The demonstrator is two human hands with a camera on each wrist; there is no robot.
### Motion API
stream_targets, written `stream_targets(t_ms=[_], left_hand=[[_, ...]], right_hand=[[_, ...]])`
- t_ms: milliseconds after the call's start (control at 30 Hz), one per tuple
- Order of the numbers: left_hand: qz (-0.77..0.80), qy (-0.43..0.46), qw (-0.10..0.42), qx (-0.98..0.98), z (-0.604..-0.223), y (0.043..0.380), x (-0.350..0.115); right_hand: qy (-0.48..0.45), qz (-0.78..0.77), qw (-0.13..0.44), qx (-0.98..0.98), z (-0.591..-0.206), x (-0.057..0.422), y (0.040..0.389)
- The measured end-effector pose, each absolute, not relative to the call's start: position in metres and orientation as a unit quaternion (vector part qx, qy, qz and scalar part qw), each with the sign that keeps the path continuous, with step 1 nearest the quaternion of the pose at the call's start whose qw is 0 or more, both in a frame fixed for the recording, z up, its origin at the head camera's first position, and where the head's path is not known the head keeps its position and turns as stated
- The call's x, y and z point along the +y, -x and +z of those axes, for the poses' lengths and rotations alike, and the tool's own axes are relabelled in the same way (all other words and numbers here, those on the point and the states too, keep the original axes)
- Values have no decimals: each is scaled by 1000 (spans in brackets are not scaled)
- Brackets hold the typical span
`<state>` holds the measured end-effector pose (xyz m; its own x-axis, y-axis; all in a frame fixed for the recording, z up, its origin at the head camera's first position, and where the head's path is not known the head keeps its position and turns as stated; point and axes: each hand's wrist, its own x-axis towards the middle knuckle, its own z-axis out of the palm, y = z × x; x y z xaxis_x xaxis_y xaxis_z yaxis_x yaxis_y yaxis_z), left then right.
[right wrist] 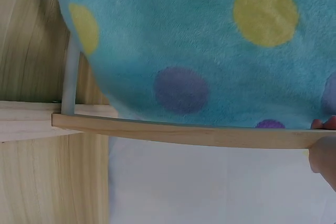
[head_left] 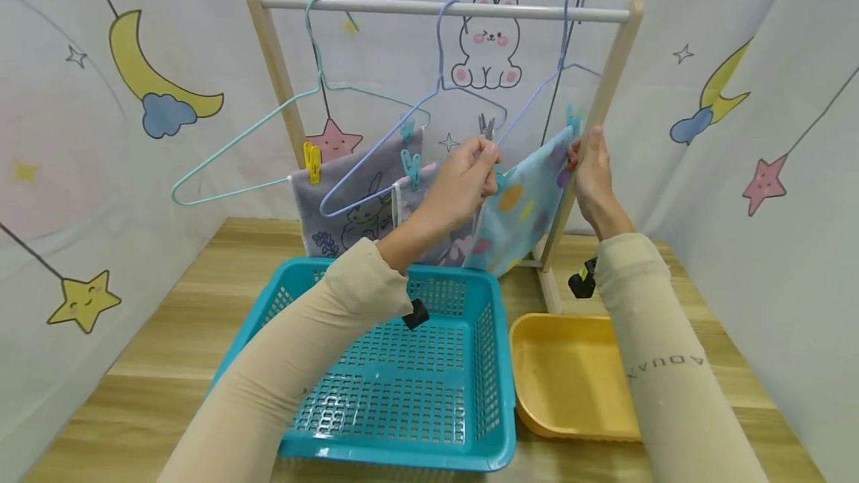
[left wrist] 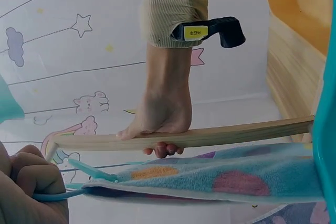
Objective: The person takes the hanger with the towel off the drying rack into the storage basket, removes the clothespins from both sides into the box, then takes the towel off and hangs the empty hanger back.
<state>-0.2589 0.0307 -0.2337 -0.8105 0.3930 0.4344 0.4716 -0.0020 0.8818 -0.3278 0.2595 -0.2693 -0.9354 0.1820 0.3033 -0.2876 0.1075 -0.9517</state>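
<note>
My left hand [head_left: 459,177] grips the lower end of a periwinkle wire hanger [head_left: 530,106], the rightmost of three on the rack. A light blue towel with coloured dots [head_left: 520,203] hangs from that hanger, held by blue clothespins [head_left: 573,119]; another blue clothespin [left wrist: 92,171] shows beside the left hand in the left wrist view. My right hand [head_left: 593,177] wraps round the wooden right post [right wrist: 210,135] of the drying rack, its fingertips showing beyond it near the towel. A grey clothespin [head_left: 486,127] stands just above the left hand.
Two more hangers, one green [head_left: 235,147] and one periwinkle [head_left: 382,136], carry grey-purple towels [head_left: 349,200] with yellow [head_left: 312,162] and blue clothespins. In front stand a teal basket [head_left: 506,393] and a yellow tray [head_left: 523,393] on the wooden table.
</note>
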Motion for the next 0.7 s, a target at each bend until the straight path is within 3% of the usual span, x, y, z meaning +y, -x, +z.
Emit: stream_targets(t_ms=[267, 700], left_hand=[[-653, 288, 19, -700, -224, 253, 14], [-618, 319, 61, -716, -205, 239, -5]], right_hand=[[-40, 657, 199, -726, -275, 265, 337], [-40, 656, 205, -725, -278, 265, 340]])
